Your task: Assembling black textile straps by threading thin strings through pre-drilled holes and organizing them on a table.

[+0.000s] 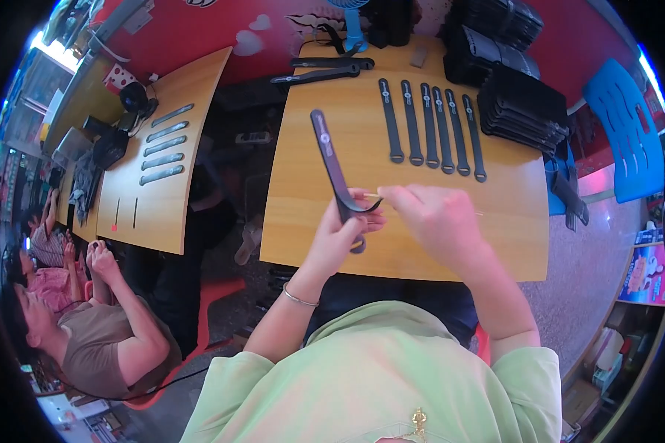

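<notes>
A long black strap (326,145) with a pale mark near its rounded upper end is in my left hand (340,238). My fingers are closed around it, and its lower part curls toward my right hand. My right hand (432,214) is pinched close beside that curl, with a thin yellowish stick (373,195) at its fingertips; the stick's kind is too small to tell. Several similar black straps (436,125), each with a ring at its near end, lie in a row on the wooden table (310,199) beyond my hands.
Stacks of black goods (523,111) stand at the table's back right, a blue fan (355,33) at the back. More straps (324,70) lie far left. On the left, a co-worker (103,332) sits at another table (162,214) holding straps. A blue chair (628,133) stands right.
</notes>
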Demonstrator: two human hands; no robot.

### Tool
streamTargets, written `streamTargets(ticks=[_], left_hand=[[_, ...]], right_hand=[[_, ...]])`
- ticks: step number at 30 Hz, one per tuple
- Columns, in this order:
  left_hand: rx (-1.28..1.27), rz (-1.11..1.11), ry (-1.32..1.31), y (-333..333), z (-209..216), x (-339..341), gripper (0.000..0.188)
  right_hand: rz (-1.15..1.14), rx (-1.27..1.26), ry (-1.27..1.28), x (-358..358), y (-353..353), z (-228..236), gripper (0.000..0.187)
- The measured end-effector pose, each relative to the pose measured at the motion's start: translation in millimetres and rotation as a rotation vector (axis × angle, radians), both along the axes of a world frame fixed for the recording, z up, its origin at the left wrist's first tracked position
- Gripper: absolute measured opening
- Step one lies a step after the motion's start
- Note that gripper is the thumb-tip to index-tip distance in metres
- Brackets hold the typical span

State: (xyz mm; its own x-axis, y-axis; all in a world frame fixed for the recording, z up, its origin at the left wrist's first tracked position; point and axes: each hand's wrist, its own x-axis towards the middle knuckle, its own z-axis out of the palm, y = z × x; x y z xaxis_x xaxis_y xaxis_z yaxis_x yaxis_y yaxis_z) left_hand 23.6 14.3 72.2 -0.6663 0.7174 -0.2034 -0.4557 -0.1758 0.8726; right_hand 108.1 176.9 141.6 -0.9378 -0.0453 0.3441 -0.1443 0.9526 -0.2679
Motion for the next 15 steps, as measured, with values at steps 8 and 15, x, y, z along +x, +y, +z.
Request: streamTargets(ticks=[8,15], left_hand=[[0.489,-0.031,-0.758,-15,-16,-17,0.024],[0.208,-0.066,-0.631,-7,0,6,0.016]], right_hand=[[-0.074,-0.338,-0.262,6,12,5,0.048],[0.099,-0.635,0.109,-19,-24,-23,0.039]])
